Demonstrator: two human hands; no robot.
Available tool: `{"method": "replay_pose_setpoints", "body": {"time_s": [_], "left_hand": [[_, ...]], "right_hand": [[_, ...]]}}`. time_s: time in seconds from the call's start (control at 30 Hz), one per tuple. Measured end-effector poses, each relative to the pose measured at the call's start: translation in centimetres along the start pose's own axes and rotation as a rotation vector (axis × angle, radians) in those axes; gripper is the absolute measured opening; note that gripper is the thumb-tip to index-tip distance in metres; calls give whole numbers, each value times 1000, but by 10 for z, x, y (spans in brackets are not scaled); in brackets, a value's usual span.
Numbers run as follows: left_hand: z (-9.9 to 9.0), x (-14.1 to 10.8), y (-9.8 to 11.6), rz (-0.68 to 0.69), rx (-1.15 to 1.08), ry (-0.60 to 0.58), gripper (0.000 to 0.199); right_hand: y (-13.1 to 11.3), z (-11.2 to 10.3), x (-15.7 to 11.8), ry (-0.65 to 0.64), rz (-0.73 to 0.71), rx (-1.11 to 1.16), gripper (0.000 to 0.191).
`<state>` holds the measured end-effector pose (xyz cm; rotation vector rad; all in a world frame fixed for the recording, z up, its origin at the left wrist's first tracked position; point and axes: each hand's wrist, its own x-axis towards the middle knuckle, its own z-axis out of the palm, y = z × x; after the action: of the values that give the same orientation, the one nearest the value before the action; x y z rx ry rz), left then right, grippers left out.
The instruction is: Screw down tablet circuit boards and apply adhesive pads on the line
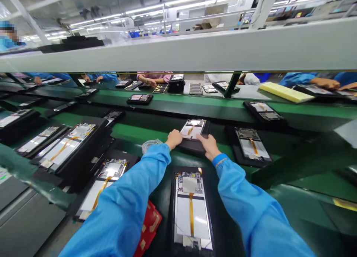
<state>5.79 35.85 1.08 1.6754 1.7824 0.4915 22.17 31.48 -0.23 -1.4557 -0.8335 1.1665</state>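
Observation:
Both my hands meet on an open-backed tablet [192, 129] lying in a black holder on the green conveyor belt [131, 132]. My left hand [174, 139] grips the lower left corner, and my right hand [208, 145] grips the lower right edge. Just left of my left hand lies a crumpled clear plastic bag [151, 146]. Below my hands, a larger tablet [192, 212] with an orange strip lies between my blue sleeves. Another open tablet [252, 145] sits to the right.
Several more open tablets in black holders line the belts on the left and far side. A grey overhead beam [178, 51] crosses the view. A red packet [149, 227] lies under my left sleeve. Co-workers' hands [325, 83] work beyond, near a yellow foam pad [286, 92].

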Motion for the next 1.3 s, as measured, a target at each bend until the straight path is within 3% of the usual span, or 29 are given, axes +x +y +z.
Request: {"method": "replay_pose_setpoints", "body": {"time_s": [0.1,0.2,0.27,0.33,0.43,0.5,0.6,0.7,0.87,0.93,1.0,1.07,1.17,1.23,1.3], "left_hand": [[-16,-53,-15,59,-156,63,25],[-44,-113,-37,108,-265,177,25],[-59,-147,-51,214,-371,237,49],[-64,-175,-60,310,-556,52,64],[-61,-209,-72,241,-771,-404,27],[-59,-228,-81,134,-824,-498,13],[-60,-252,-93,-19,-951,-512,16],[-55,-262,-96,-175,-1129,-537,17],[-29,-256,-89,-309,-1344,-408,4],[-21,-252,-86,-339,-1405,-349,5],[-15,-249,-82,-357,-1448,-305,10],[-13,-248,-78,-361,-1470,-274,14],[-17,-250,-74,-362,-1476,-257,16],[-25,-255,-79,-336,-1422,-249,17],[-37,-263,-95,-184,-1141,-132,21]], "right_hand": [[-20,-32,-44,-80,-17,50,38],[-29,-68,-108,-204,20,85,54],[-28,-85,-152,-300,91,115,66],[-24,-95,-190,-371,167,135,77],[-14,-102,-232,-406,248,125,89],[-2,-104,-247,-400,270,94,92],[24,-105,-250,-391,265,19,93],[53,-105,-241,-318,83,-212,88],[70,-96,-251,12,-653,-925,49],[67,-79,-268,-26,-908,-948,30],[65,-54,-282,-184,-1093,-900,20],[65,-29,-289,-226,-1184,-946,16],[66,-6,-284,-168,-1233,-1042,14],[64,-4,-274,-142,-1211,-1015,15],[59,-10,-262,-139,-1112,-889,14]]}}
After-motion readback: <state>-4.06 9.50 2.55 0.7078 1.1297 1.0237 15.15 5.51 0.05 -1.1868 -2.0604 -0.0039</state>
